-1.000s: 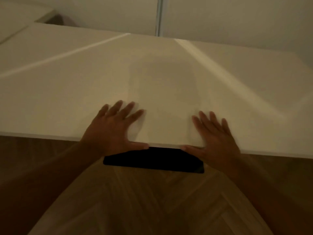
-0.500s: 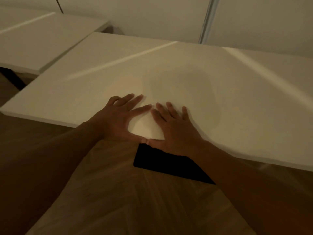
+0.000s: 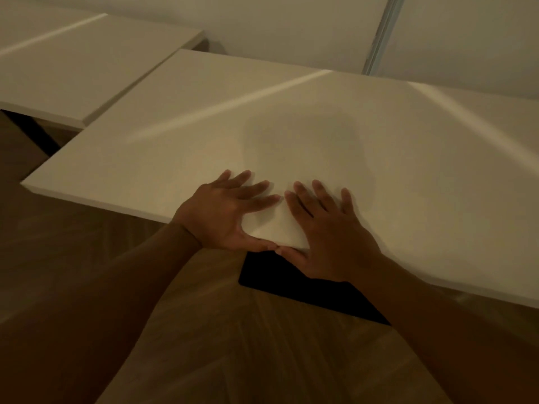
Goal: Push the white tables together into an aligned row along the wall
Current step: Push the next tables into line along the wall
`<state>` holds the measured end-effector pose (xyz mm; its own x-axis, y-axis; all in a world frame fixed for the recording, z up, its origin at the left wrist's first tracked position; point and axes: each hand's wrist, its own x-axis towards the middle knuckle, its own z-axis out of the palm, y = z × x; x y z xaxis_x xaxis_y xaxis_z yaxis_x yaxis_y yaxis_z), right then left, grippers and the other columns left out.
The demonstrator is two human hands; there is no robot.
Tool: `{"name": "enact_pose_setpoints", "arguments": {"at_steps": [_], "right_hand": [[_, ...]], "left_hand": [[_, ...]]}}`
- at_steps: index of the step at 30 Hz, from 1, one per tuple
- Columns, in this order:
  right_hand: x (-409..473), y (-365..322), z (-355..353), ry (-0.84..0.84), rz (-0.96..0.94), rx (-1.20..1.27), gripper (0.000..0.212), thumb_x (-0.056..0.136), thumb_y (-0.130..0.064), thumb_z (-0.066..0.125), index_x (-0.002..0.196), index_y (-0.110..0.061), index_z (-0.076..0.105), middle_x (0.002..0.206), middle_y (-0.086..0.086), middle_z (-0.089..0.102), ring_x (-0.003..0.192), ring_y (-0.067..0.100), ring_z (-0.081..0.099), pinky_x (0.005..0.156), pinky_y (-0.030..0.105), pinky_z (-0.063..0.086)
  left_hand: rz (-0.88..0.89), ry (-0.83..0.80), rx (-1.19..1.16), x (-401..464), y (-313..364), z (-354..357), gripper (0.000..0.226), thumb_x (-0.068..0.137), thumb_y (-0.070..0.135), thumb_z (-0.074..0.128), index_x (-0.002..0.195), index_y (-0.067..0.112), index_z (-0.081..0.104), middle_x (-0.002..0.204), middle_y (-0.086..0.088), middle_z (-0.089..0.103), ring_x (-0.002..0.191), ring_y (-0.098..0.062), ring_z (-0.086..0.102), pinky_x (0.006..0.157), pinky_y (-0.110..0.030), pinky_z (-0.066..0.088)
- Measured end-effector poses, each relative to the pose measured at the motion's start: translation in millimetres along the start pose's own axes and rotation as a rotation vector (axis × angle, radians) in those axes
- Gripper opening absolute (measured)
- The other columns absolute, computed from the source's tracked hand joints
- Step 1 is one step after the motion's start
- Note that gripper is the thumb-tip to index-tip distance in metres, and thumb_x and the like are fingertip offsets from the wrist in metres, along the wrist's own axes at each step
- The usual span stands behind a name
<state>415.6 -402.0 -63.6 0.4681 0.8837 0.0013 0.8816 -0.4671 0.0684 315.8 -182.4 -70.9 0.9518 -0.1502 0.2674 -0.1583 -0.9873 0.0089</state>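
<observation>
While your left hand point(image 3: 224, 211) and right hand point(image 3: 326, 231) press flat, fingers straight, thumbs touching at the near white worktop point(image 3: 408, 158) edge, a second worktop point(image 3: 73, 65) sits left, offset, by the wall point(image 3: 291, 24); more of it shows than before.

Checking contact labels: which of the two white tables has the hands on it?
The nearer table: left hand and right hand press flat at its front edge. The far-left table is untouched.

One head-worn camera only. It looks forward and down from above my arms, close over the table's point(image 3: 291, 135) near edge, facing the wall point(image 3: 291, 27) beyond its far edge.
</observation>
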Motion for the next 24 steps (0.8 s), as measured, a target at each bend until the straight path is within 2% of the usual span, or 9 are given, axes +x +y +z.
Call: {"name": "enact_pose_setpoints", "arguments": {"at_steps": [11,15,24], "right_hand": [[25.4,-0.3,4.2,0.036,0.039,0.074,0.097,0.081,-0.081,0.024,0.156,-0.019,0.017,0.164,0.004,0.015,0.150,0.033,0.010,0.112,0.070,0.012],[32.8,-1.1,4.6,0.048,0.049,0.092,0.097,0.080,-0.081,0.027,0.155,-0.019,0.020,0.164,0.005,0.017,0.150,0.033,0.011,0.112,0.070,0.012],[47.5,0.4,8.9,0.072,0.058,0.113,0.099,0.080,-0.084,0.024,0.155,-0.020,0.019,0.164,0.005,0.017,0.151,0.033,0.009,0.113,0.070,0.010]], "left_hand": [[0.000,-0.061,-0.012,9.9,-24.2,-0.5,0.091,0.074,0.090,0.041,0.146,0.035,0.046,0.150,-0.001,0.049,0.142,-0.035,0.041,0.109,-0.063,0.040],[0.026,-0.023,-0.018,14.1,-32.0,0.2,0.089,0.074,0.088,0.044,0.144,0.033,0.050,0.147,-0.003,0.054,0.138,-0.038,0.046,0.104,-0.065,0.044],[0.061,0.039,-0.005,21.0,-48.1,7.1,0.088,0.075,0.088,0.044,0.143,0.034,0.047,0.144,-0.003,0.056,0.135,-0.037,0.050,0.099,-0.064,0.048]]}}
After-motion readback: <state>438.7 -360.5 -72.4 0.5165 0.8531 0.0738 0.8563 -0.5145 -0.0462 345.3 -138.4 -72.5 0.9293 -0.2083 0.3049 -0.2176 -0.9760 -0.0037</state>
